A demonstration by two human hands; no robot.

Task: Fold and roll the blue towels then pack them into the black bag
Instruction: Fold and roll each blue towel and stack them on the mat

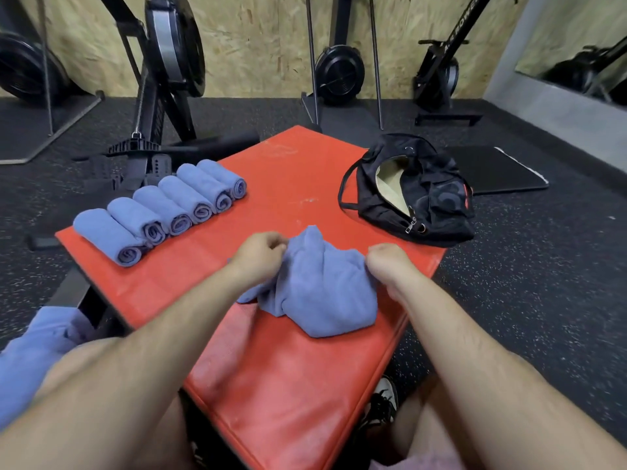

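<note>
**Six rolled, one in hand**

Six blue terry rolls (159, 212) lie side by side in a slanted row on the red padded mat (288, 385), up and to the left of the left hand (259, 256), their spiral ends showing. One loose towel (319, 293), soft and bunched into a lumpy mound, sits between the two hands. The left hand pinches its upper left edge; the right hand (386, 262) is closed on its right edge. More blue cloth (37, 351) is heaped beyond the left forearm. One black bag (410, 195), limp fabric with an unzipped mouth and pale lining, lies just beyond the right hand.
</note>
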